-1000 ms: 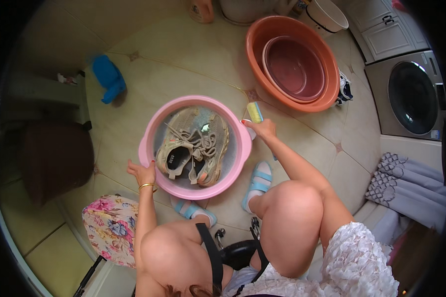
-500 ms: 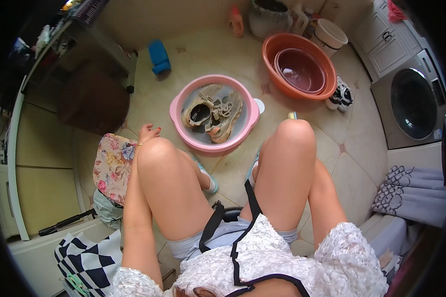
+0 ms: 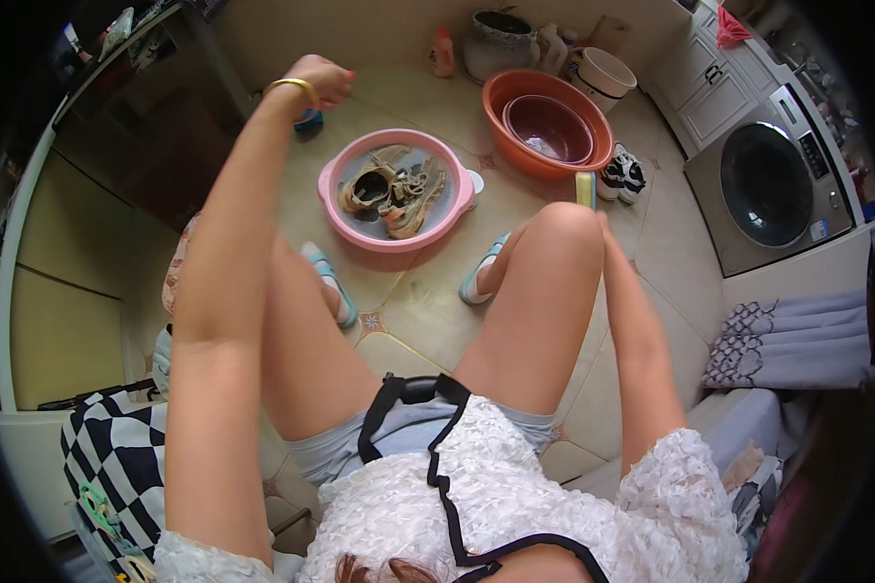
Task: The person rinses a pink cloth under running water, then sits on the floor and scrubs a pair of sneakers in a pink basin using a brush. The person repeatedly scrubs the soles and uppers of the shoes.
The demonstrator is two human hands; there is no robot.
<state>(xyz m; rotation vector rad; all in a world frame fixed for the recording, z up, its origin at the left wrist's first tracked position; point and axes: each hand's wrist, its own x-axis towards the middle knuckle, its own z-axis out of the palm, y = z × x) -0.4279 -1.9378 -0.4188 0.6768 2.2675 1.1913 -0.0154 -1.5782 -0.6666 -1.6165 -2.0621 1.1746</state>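
My left hand [image 3: 319, 83] is stretched forward at the upper left, with a gold bangle on its wrist. Its fingers are curled; what they hold, if anything, is hidden. Below the wrist shows part of a blue object [image 3: 309, 123], mostly covered by the arm. In front of my feet stands a pink basin [image 3: 329, 202] with a pair of beige laced shoes [image 3: 413, 199] in water. My right hand [image 3: 605, 225] is almost wholly hidden behind my right knee. Just past that knee a yellow, light-striped object [image 3: 585, 189] sticks up, close to this hand.
An orange basin [image 3: 501, 92] with a dark red basin [image 3: 551, 129] inside stands beyond the right knee, beside black-and-white shoes [image 3: 624, 175]. A washing machine [image 3: 768, 185] is at the right. Along the back are a pink bottle [image 3: 441, 53], a large pot and a white bucket [image 3: 603, 78].
My left hand has risen from beside the left knee to far forward, its fingers now curled. The yellow striped object shows more above the right knee. The view has shifted, and my feet have spread apart.
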